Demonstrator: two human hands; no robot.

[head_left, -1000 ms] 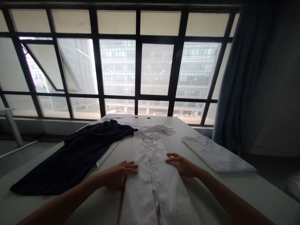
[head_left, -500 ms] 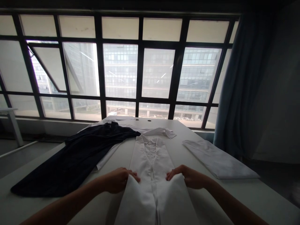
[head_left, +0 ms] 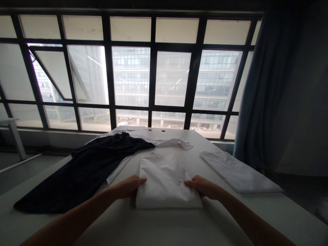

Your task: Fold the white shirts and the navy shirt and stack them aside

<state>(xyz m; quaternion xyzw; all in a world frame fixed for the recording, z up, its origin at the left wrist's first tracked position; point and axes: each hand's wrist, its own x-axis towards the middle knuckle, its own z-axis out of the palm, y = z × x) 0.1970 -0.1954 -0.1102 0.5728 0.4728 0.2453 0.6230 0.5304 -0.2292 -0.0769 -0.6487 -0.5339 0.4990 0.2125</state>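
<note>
A white shirt (head_left: 165, 179) lies folded into a compact rectangle on the white table (head_left: 164, 225) in front of me. My left hand (head_left: 129, 187) rests against its left edge, fingers curled onto the fabric. On the opposite side my right hand (head_left: 203, 187) presses the right edge, fingers likewise bent over the cloth. Both forearms reach in from the bottom of the view.
A dark navy garment (head_left: 82, 171) is spread across the table's left half, over another white garment (head_left: 176, 142) behind the folded shirt. A folded white piece (head_left: 238, 172) lies at the right. Large windows (head_left: 133, 75) and a blue curtain (head_left: 266, 89) stand beyond.
The shirt lay stretched out long toward me; both hands lifted its lower half and folded it up over the collar end, leaving a short rectangle.
</note>
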